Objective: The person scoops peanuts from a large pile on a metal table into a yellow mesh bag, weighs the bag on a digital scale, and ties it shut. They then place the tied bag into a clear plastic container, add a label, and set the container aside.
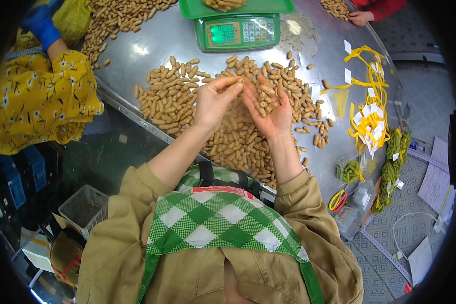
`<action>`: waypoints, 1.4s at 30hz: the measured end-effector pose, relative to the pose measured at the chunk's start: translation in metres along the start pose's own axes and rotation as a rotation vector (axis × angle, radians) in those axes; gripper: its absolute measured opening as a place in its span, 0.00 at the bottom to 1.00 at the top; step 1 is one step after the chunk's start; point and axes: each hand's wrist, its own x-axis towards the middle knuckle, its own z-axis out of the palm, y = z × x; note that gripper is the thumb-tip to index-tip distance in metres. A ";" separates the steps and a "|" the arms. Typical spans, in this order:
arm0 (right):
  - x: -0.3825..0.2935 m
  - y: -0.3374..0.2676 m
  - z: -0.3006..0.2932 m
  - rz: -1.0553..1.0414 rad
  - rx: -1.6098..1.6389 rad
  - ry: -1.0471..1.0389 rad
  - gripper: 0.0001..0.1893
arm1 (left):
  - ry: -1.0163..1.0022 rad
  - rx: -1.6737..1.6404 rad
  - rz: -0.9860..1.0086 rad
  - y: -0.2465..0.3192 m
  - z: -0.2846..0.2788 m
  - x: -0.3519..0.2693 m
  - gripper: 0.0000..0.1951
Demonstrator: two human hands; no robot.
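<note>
My left hand [215, 102] has its thumb and forefinger pinched together around what looks like a peanut, mostly covered by the fingertips. Beside it, my right hand [270, 114] is turned palm up and cups several unshelled peanuts [266, 102]. The two hands nearly meet at the fingertips. Below and around them a large heap of unshelled peanuts [239, 142] spreads over the metal table [136, 70], with another part of the heap [167, 97] left of my left wrist.
A green digital scale [236, 32] stands behind the heap. To the right lie yellow tagged straps [370, 131], green mesh netting [393, 167] and scissors [338, 200]. A co-worker's blue-gloved hand [41, 26] is at left, another person's hand [360, 18] at far right.
</note>
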 end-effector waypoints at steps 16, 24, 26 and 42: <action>0.005 -0.001 0.010 -0.040 0.041 -0.027 0.28 | 0.047 -0.324 -0.211 -0.018 -0.005 0.003 0.12; 0.007 0.011 0.026 -0.553 -1.299 -0.309 0.32 | -0.086 -0.939 -0.492 -0.015 0.022 0.002 0.24; 0.010 0.013 0.017 -0.570 -1.348 -0.382 0.32 | -0.054 -0.938 -0.473 -0.025 0.019 0.008 0.24; 0.008 0.025 0.019 -0.715 -0.771 0.165 0.24 | -0.120 -1.166 -0.352 -0.008 0.011 0.022 0.22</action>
